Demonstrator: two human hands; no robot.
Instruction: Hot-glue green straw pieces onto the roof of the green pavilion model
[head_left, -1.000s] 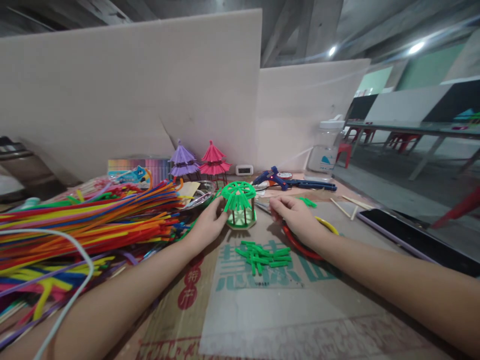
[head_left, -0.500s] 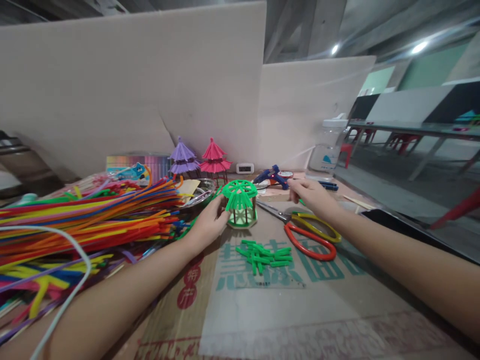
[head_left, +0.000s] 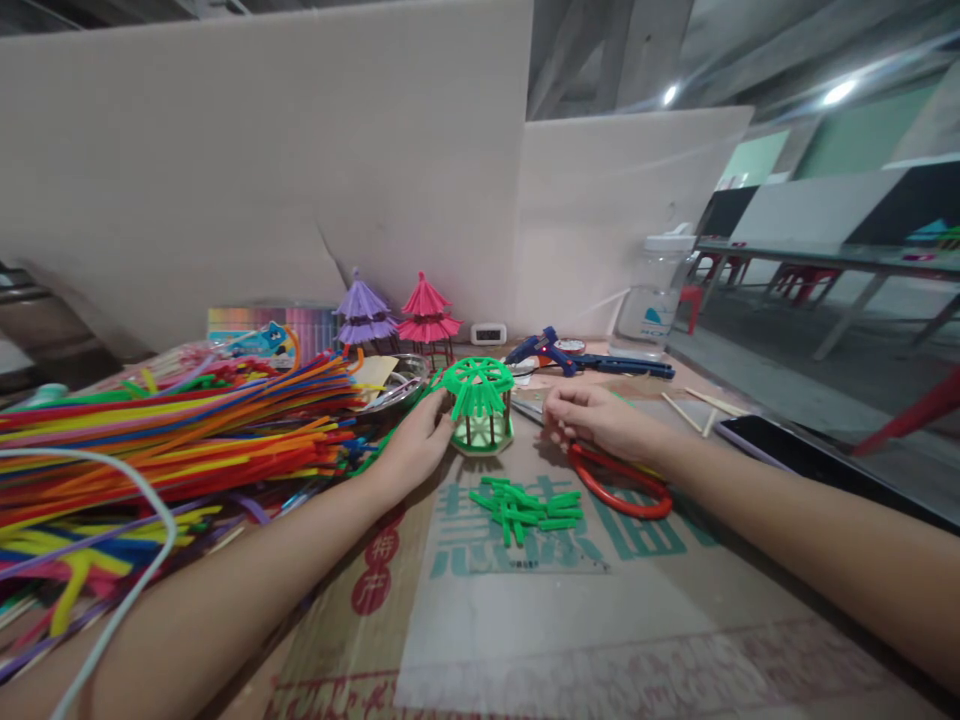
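My left hand (head_left: 421, 435) grips the left side of a small green pavilion model (head_left: 480, 388). The model has an open spoked top, short sloping strips at its front, thin brown posts and a pale base. My right hand (head_left: 589, 418) is to its right, fingers curled, above the scissors (head_left: 628, 505); what the fingers hold, if anything, is hidden. The hand covers the pivot and most of the yellow handle, while the red loop shows. A bit of green peeks out behind that hand. Short green pipe cleaner pieces (head_left: 525, 508) lie heaped in front of the model.
Bundled colourful pipe cleaners (head_left: 187, 430) fill the left side, crossed by a white cable (head_left: 142, 490). Purple (head_left: 365, 312) and pink (head_left: 427, 312) pavilions, a small clock (head_left: 489, 334), a blue glue gun (head_left: 544, 350) and a plastic jug (head_left: 651, 300) stand behind. A phone (head_left: 787, 455) lies right.
My right hand has come down and toward me from beside the glue gun to over the scissors. My left hand stays on the green pavilion model.
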